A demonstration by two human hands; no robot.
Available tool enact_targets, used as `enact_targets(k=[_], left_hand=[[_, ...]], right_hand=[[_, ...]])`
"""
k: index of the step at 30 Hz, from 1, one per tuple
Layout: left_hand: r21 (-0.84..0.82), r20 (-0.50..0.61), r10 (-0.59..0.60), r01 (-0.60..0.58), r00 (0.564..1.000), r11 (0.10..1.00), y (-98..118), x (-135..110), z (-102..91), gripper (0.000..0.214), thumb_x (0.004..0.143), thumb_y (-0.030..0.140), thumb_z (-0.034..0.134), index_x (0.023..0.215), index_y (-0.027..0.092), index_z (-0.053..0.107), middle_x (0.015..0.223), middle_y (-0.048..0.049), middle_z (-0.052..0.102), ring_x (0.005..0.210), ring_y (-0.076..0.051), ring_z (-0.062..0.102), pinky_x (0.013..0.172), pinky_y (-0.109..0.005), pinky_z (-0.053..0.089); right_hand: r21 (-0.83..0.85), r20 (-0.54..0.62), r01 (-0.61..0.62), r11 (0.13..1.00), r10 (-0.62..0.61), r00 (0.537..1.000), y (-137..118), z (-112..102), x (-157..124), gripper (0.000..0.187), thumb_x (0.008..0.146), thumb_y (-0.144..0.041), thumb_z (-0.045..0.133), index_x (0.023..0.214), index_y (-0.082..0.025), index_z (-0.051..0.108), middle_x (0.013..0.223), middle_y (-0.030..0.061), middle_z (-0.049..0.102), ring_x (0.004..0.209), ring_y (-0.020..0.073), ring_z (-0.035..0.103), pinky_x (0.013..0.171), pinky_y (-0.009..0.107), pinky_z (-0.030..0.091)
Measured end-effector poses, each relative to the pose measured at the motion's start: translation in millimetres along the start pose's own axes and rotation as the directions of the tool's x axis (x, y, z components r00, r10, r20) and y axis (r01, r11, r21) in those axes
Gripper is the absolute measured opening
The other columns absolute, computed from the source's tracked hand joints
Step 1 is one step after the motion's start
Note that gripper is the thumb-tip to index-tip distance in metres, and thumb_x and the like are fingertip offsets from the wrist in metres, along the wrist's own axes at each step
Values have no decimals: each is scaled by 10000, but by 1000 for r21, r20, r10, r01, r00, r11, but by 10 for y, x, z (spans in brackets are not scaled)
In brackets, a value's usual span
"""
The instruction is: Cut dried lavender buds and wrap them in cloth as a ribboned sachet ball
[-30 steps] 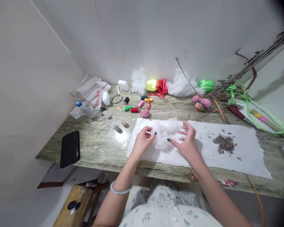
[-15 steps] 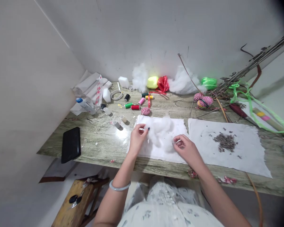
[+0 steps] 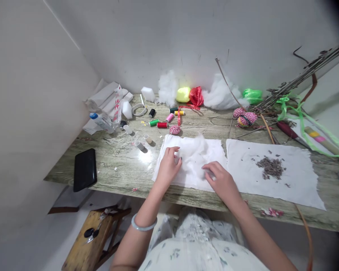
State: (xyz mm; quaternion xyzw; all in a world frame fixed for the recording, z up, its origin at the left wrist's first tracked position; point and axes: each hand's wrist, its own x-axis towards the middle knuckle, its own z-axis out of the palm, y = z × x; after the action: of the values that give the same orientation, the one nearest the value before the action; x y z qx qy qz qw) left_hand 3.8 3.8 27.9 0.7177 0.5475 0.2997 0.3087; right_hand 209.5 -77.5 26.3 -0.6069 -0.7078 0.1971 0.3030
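A tuft of white stuffing (image 3: 194, 155) lies on a white cloth sheet (image 3: 211, 147) near the table's front edge. My left hand (image 3: 169, 167) rests at the tuft's left side, fingers curled and pinching into the fluff. My right hand (image 3: 220, 181) is at the tuft's lower right, fingers bent and gripping its edge. A pale bangle is on my left wrist. A second white sheet (image 3: 296, 180) to the right carries a small pile of dried bits (image 3: 269, 166).
Thread spools (image 3: 161, 123), twine balls (image 3: 244, 116), more stuffing (image 3: 219, 96), yellow and red bags and green ribbon (image 3: 296, 113) crowd the back of the wooden table (image 3: 115, 165). A black phone (image 3: 84, 169) lies at the left. Dry twigs lean at the right. A stool with scissors (image 3: 90, 233) stands below left.
Both hands have drawn toward the table's front edge and closed on the stuffing, which now looks flatter. The right hand went from spread open to gripping. The view has tilted a little.
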Motion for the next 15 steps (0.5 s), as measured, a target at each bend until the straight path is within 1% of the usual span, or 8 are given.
enact_targets(k=[2,4,6,7,9,11,13,15], left_hand=[[-80,-16,-52,51,999,995,10,-24,-10,374,766,84,514,1122,197,517,1083,-65,559,842,-133,572,726,-264,495],[-185,-50,-80,69,996,980,36,-58,-43,337,787,112,513,1113,200,513,1097,-68,568,865,-132,572,706,-242,493],[-258,-82,-87,63,993,964,49,-89,-71,324,810,149,515,1129,204,499,1135,-73,564,900,-134,569,710,-236,494],[-274,-80,-90,65,993,960,41,-100,-75,332,814,154,514,1141,204,492,1146,-76,561,903,-134,567,714,-238,494],[-268,-46,-99,84,994,960,-9,-115,-60,354,802,137,512,1150,197,486,1147,-81,558,893,-133,567,723,-247,496],[-229,-1,-98,95,995,969,-80,-131,-34,359,792,123,511,1145,187,489,1156,-88,548,908,-140,570,746,-266,497],[-171,0,-70,69,998,983,-133,-158,-30,365,790,136,532,1149,190,491,1174,-92,537,968,-161,566,786,-292,492],[-106,-35,-23,20,999,994,-137,-187,-66,374,797,167,558,1163,202,493,1183,-88,535,1040,-187,543,827,-314,479]], right_hand=[[86,-39,-23,996,26,999,6,-46,-36,146,858,-144,466,924,-229,565,933,46,587,842,181,577,764,330,482],[162,-75,6,987,6,997,12,-113,-84,142,839,-135,475,912,-230,551,933,44,576,837,176,569,755,317,474],[194,-108,20,981,1,994,40,-157,-128,152,825,-130,482,916,-231,550,940,44,567,854,179,568,761,315,471],[187,-111,3,982,18,994,68,-163,-144,160,821,-128,481,920,-230,553,950,46,564,862,180,569,761,316,473],[134,-79,-70,989,81,994,151,-148,-164,183,812,-124,477,932,-230,567,973,49,561,879,185,571,766,323,479],[41,-67,-130,991,133,989,242,-123,-173,220,810,-123,470,954,-233,595,997,57,559,918,201,567,798,350,478],[-48,-126,-131,990,125,984,297,-119,-185,272,809,-117,456,979,-242,627,1026,69,550,972,224,550,842,385,466],[-94,-219,-110,989,87,972,290,-141,-201,332,806,-104,434,1025,-249,637,1066,86,535,1018,241,529,863,408,458]])
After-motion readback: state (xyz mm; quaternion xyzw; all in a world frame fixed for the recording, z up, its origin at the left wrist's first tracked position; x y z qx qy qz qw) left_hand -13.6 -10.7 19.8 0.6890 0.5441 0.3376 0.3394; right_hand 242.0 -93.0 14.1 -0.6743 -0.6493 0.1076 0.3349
